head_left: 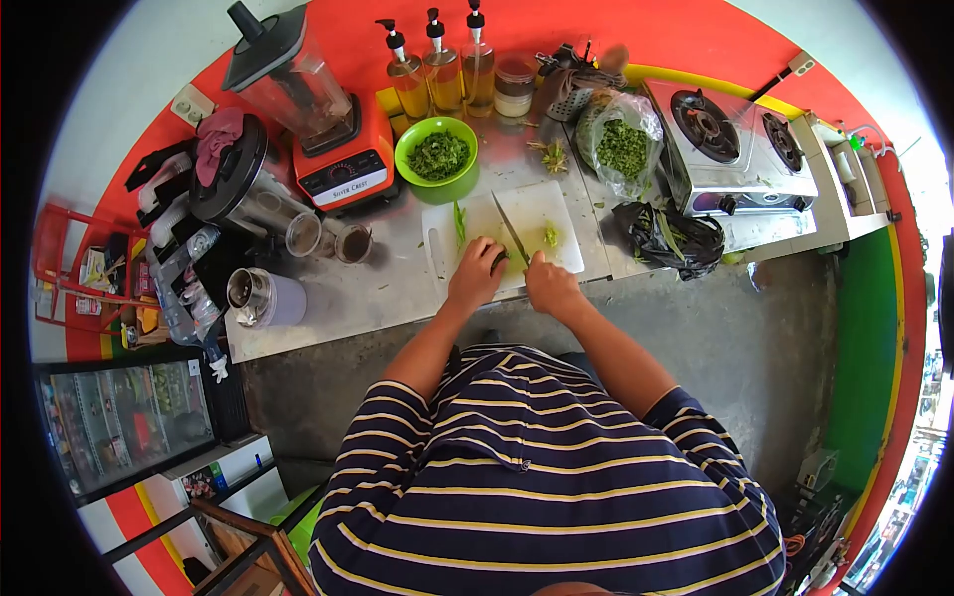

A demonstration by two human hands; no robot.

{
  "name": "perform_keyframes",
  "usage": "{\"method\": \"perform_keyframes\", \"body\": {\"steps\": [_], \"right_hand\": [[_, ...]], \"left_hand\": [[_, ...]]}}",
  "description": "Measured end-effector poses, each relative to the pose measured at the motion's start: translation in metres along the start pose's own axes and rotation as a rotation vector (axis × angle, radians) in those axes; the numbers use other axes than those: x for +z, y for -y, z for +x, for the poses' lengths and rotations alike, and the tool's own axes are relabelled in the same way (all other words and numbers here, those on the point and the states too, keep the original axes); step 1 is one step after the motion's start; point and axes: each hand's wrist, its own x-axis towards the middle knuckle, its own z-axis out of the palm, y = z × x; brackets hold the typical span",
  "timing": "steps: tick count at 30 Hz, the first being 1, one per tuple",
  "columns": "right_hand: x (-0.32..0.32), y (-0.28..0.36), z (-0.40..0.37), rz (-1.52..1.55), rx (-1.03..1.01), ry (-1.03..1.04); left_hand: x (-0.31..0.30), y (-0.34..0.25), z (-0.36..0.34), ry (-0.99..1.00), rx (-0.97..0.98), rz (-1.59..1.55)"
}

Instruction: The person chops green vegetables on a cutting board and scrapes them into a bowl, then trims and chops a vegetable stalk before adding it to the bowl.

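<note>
A white cutting board [562,206] lies on the metal counter in front of me. My right hand [553,287] is wrapped round the handle of a knife [510,223], whose blade points away from me across the board. Just left of the blade, my left hand [475,273] presses with curled fingers on a small bit of green vegetable [502,255], mostly hidden under the fingers. A long green piece [459,223] lies at the board's left, and a small chopped pile [551,234] sits right of the knife.
Behind the board stand a green bowl [437,189] of chopped greens, a red blender [348,177] and pump bottles [443,79]. To the right are a bag of greens [623,149], a black plastic bag [686,248] and a gas stove [740,179]. A steel flask [283,300] stands left.
</note>
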Motion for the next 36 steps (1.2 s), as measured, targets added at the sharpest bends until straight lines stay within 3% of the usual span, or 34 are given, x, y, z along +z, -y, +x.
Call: {"method": "perform_keyframes", "body": {"steps": [6,12,17,24,30,36], "right_hand": [[0.012,0.002,-0.011,0.159,0.065,0.011],[-0.002,-0.001,-0.009,0.092,-0.003,0.035],[0.018,0.002,-0.011,0.126,0.020,-0.026],[-0.004,0.010,-0.012,0.033,0.025,0.021],[0.021,0.000,-0.006,0.140,0.018,-0.016],[-0.006,0.007,-0.024,0.041,0.020,0.023]], "left_hand": [[-0.003,-0.001,0.003,0.012,-0.073,-0.060],[-0.009,0.004,0.002,0.002,-0.079,-0.165],[-0.004,0.012,-0.002,0.006,0.039,-0.112],[-0.011,0.006,-0.002,-0.029,0.069,-0.046],[-0.011,0.001,-0.003,-0.031,-0.014,0.024],[-0.008,0.002,-0.003,-0.077,-0.077,0.024]]}}
